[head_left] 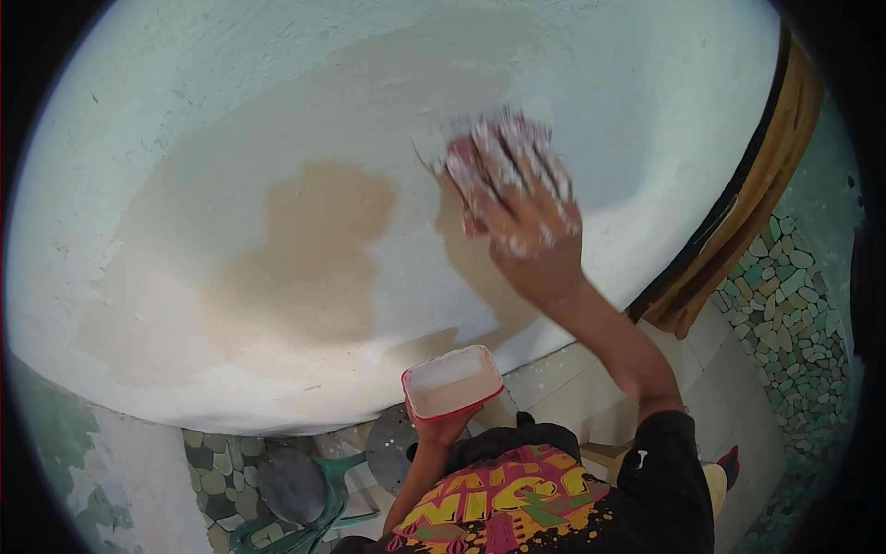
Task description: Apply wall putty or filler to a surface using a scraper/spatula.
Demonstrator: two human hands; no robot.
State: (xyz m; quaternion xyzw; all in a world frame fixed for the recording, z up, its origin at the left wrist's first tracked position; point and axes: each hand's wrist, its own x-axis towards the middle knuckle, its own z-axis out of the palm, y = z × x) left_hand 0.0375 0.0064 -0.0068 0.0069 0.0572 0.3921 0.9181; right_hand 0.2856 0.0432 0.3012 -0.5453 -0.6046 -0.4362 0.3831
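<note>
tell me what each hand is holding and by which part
Left hand: the tub, from below at its near side. Right hand: a reddish pad, exact hold too blurred to tell.

the blurred right hand (pixel 528 198) partly hides a reddish tool (pixel 463 148).

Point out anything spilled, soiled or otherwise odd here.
The bare right hand is smeared with white, paste-like material across its back and fingers, which looks messy. The pale floor tiles also seem white-speckled, possibly from drips.
</note>
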